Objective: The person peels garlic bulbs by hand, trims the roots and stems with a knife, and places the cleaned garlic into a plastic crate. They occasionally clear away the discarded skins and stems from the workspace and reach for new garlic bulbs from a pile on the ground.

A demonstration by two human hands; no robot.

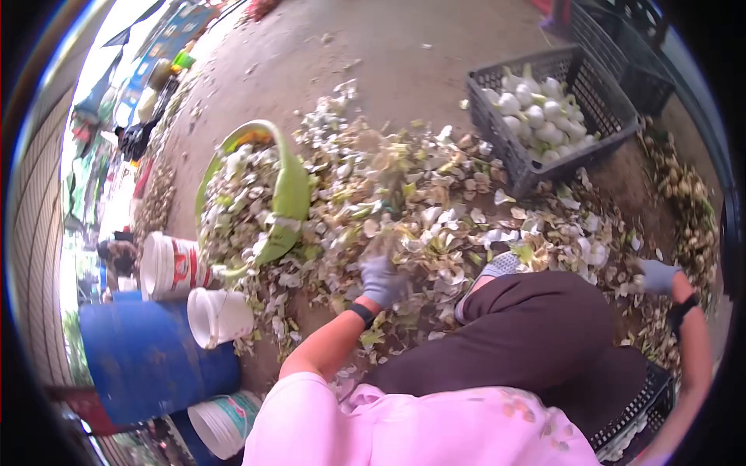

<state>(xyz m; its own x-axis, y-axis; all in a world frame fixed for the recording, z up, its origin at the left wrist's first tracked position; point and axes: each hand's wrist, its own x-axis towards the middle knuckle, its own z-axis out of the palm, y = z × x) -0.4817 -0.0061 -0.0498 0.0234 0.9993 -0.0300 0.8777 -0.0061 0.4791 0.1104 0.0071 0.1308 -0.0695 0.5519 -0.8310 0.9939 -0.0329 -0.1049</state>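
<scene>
My left hand (381, 281), in a pale grey glove, is over the peelings at the centre. A blurred brownish smear lies just beyond its fingers, and motion hides how they are bent. Far to the right is my right hand (660, 277), gloved too, with its fingers curled near a small pale thing I cannot make out. It is beside a long heap of unpeeled bulbs (688, 206). Papery skins and leaf scraps (435, 217) cover the ground around my shoe (501, 264). White bulbs with green stubs (536, 116), onion or garlic, fill part of a black crate (602, 144).
A green tub (291, 186) full of peelings tips toward my left. White buckets (225, 317) and a blue barrel (148, 361) stand nearer on that side. Another black crate (645, 404) is by my right hip. More crates (629, 58) are at the far right.
</scene>
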